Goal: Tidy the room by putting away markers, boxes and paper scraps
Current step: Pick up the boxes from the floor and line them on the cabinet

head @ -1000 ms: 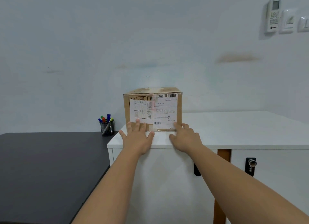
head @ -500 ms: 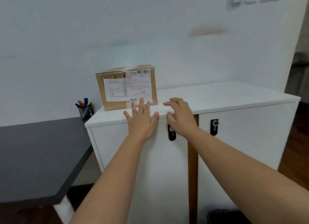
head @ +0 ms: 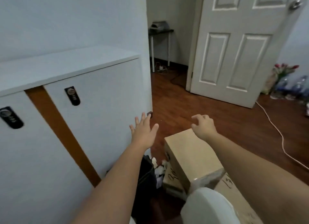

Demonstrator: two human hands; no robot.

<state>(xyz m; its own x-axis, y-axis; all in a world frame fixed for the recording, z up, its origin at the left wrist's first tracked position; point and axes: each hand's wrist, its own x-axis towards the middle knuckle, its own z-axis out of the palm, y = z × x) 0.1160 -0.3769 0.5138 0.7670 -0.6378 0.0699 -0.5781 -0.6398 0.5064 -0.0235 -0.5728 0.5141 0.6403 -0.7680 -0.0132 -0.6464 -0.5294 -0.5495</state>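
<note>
1. Two boxes at least are in view on the floor at about 5 o'clock: a tan box (head: 192, 158) stands on top of a flatter, taped carton (head: 234, 190) with handwriting on it. Judging by the task, these are not yet put away.

2. Between the boxes and the cabinet (head: 93, 116), at 6 o'clock, a dark bin (head: 146, 175) holds crumpled paper scraps (head: 159, 169). I cannot tell whether any scraps lie loose on the floor beside it.

3. Neither hand carries anything. The left hand (head: 144, 131) is spread, fingers straight and apart, in front of the cabinet's lower right corner; whether it touches the panel I cannot tell. The right hand (head: 203, 125) hovers over the far top edge of the tan box, fingers loosely curled and empty; contact with the box is not clear.

4. At 9 to 10 o'clock the cabinet shows two doors with dark handles (head: 72, 96), both closed, and the part of its top in view bears nothing.

5. No markers show anywhere in this view, so their state cannot be judged from here.

6. Farther off, from 12 to 2 o'clock: the wood floor (head: 209, 110), a white cable (head: 274, 128) trailing across it, an open door (head: 234, 48), a small table (head: 160, 31) in the next room, and bottles (head: 291, 86) with flowers (head: 284, 69) against the far wall.

7. My reading: the tan box is the likely next thing to lift, with the right hand nearest it. The floor boxes are left to do.
</note>
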